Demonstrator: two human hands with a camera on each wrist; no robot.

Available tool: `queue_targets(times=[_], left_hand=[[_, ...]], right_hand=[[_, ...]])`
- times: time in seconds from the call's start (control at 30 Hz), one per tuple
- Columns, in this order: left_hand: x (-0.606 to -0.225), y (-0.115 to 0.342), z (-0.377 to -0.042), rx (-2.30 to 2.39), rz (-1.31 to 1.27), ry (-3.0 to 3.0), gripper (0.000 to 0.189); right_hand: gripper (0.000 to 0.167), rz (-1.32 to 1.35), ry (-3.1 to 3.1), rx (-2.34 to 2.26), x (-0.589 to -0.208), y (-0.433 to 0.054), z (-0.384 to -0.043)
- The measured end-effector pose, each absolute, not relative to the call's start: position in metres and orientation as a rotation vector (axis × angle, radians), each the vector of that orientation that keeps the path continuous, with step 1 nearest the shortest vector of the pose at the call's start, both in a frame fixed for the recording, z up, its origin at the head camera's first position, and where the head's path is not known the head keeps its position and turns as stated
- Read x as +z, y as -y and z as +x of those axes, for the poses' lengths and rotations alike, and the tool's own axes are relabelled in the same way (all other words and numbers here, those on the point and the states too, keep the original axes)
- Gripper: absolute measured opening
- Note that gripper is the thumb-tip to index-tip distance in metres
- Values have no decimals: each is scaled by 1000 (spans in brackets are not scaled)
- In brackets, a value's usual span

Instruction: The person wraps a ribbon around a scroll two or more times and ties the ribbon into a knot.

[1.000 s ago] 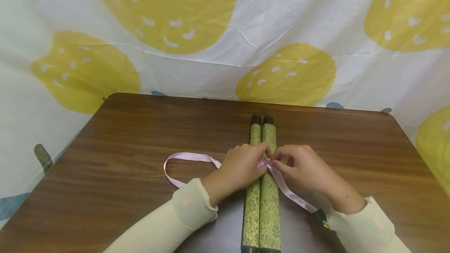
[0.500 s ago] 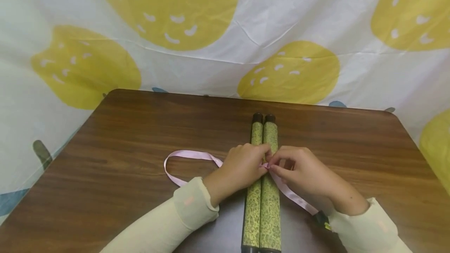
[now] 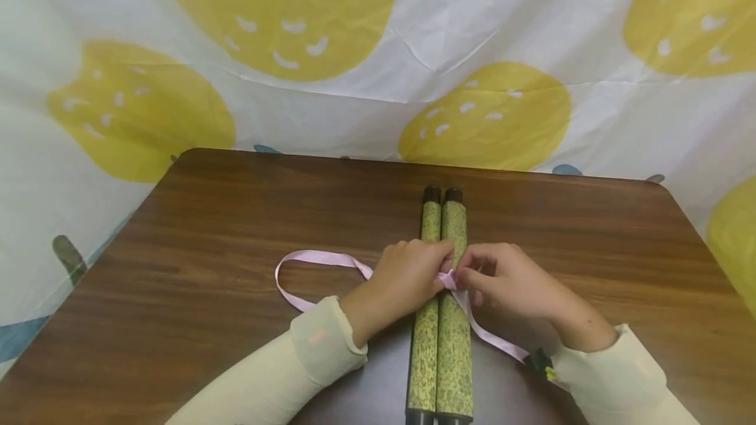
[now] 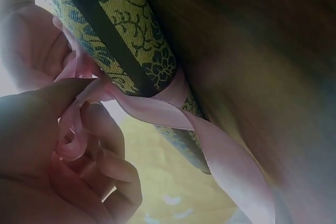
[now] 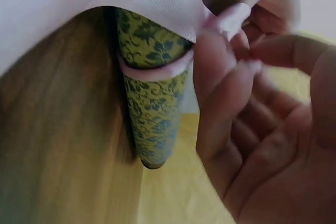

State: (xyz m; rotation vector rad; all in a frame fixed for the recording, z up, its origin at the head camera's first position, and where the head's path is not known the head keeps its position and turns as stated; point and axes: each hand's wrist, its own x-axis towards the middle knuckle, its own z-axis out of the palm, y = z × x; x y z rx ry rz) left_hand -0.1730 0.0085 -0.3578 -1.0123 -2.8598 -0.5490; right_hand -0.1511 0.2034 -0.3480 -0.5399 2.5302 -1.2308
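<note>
Two rolls of a green-gold brocade scroll (image 3: 453,346) lie side by side on the table, pointing away from me, with dark end caps. A pink ribbon (image 3: 321,258) passes around them; its band (image 5: 157,72) shows in the right wrist view. My left hand (image 3: 404,284) lies over the rolls and pinches a small loop of the ribbon (image 4: 73,137) between thumb and fingers. From the right, my right hand (image 3: 510,281) pinches the ribbon close to the crossing on top, fingertips right beside the left hand's. Part of the crossing is hidden by fingers.
One ribbon length curves in a wide loop on the brown wooden table (image 3: 236,228) at left. The other tail runs right toward a small black piece (image 3: 537,363) by the right cuff. Behind the table hangs a white cloth (image 3: 331,110) with yellow fruit print.
The right fingers have shifted slightly at the ribbon crossing, and more of the pink ribbon shows there. The right tail has turned and looks narrower. My left hand stays nearly in place.
</note>
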Motion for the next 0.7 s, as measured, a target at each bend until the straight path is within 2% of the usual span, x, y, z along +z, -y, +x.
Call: queue_targets(times=[0.1,0.23,0.47,0.7], left_hand=[[-358,-8,-172,-552,-1015,2848,25],[-358,-8,-171,-537,-1014,2818,24],[-360,-6,-171,-542,-1009,2802,22],[-359,12,-172,-833,-950,2841,10]], right_hand=[[7,-467,-2553,-1240,-351,-201,-152],[13,-433,-2546,-1203,-353,-201,-152],[8,-473,-2553,-1223,-360,-202,-154],[7,-450,-2592,-1265,-362,-200,-157]])
